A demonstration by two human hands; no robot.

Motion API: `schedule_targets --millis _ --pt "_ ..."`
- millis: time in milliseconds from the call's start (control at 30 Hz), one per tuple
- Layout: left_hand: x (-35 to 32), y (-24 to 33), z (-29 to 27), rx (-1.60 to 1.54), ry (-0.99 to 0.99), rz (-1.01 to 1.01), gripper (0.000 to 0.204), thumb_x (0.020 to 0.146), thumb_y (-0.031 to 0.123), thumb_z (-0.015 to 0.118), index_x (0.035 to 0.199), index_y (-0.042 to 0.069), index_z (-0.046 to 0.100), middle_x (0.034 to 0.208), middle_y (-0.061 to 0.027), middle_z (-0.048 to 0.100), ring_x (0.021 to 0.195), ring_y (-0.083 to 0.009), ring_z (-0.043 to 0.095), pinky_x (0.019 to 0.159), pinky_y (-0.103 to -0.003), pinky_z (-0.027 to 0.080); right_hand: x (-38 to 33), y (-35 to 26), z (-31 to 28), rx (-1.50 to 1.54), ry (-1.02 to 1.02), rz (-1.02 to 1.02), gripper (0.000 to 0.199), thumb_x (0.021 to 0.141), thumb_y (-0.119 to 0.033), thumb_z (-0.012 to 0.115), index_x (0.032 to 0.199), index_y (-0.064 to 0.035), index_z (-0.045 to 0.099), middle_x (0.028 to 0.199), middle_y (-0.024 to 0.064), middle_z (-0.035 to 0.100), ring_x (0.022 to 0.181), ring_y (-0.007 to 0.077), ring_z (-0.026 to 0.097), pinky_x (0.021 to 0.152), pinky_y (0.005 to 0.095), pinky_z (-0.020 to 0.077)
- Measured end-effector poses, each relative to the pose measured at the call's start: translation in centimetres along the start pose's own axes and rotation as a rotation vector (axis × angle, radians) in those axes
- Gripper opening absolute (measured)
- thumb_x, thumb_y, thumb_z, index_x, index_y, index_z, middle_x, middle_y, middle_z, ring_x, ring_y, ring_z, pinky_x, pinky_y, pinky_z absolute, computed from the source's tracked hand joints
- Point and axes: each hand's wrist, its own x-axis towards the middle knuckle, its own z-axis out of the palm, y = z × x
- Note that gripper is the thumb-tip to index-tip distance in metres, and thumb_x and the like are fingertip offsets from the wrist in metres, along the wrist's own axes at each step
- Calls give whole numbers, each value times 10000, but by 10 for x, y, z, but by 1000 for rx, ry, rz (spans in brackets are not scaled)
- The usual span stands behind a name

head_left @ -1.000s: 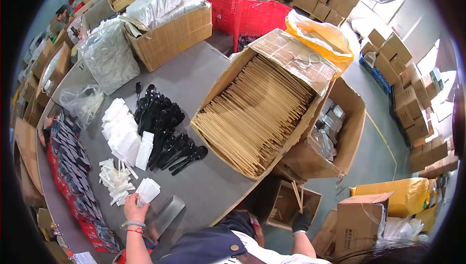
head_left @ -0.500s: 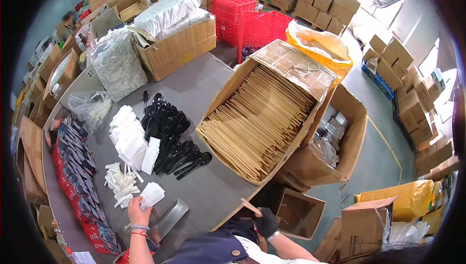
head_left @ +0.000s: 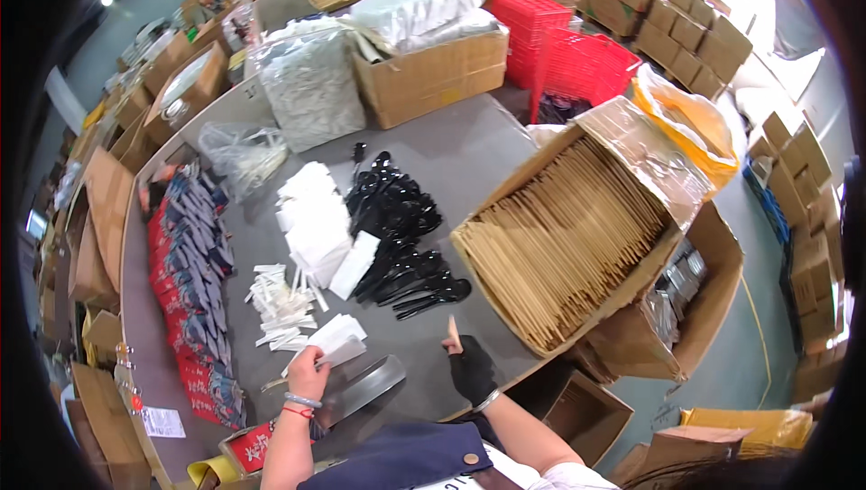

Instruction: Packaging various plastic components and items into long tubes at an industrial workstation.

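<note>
My left hand (head_left: 309, 375) is closed, its fingers pinching a flat white packet (head_left: 339, 339) just above the table. A thin pale strip sticks out on the hand's other side. Beside it lies a shiny curved metal trough (head_left: 365, 391). My right hand (head_left: 469, 371), in a black glove with bare fingertips, is raised over the table's near edge with a finger stretched out; nothing shows in it. Ahead are loose small white sticks (head_left: 281, 305), a stack of white packets (head_left: 311, 219) and a heap of black plastic spoons (head_left: 392, 210).
An open carton of wooden chopsticks (head_left: 568, 238) stands on the right. Beyond its edge is a carton of clear-wrapped items (head_left: 677, 296). Red printed pouches (head_left: 189, 301) line the left side. A large carton (head_left: 442, 75) and a plastic bag (head_left: 311, 84) stand at the back.
The view has swung left, shifting the scene rightward. My right hand has come up from below the table edge to above it. My left hand stays at the white packets.
</note>
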Motion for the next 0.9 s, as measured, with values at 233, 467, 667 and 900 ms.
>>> schedule_targets --millis 233,467,667,900 --pt "-24 17 -9 -247 -14 -135 228 703 117 730 899 45 638 775 -123 653 683 -250 640 643 -349 519 67 -35 -10 -190 -25 -243 184 837 -159 616 1009 -115 663 895 143 654 851 313 641 739 409 507" --pt "-69 48 -46 -290 -130 -210 179 718 149 727 865 71 662 776 -61 639 703 -197 600 635 -329 476 103 -23 -2 -679 -75 -440 195 777 -288 672 935 -178 703 809 87 651 786 289 634 671 416 506" --pt "-88 41 -27 113 -154 -50 250 776 176 644 993 52 635 945 -157 603 879 -353 577 787 -436 470 112 -26 -7 -777 -218 -468 170 784 -313 664 893 -187 701 812 82 643 764 303 633 652 434 505" --pt "-90 36 -22 72 39 46 142 746 189 640 829 76 619 880 -126 551 829 -333 537 719 -435 455 120 -28 -6 -797 -193 -524 156 779 -309 656 862 -180 682 781 86 636 769 301 640 643 438 505"
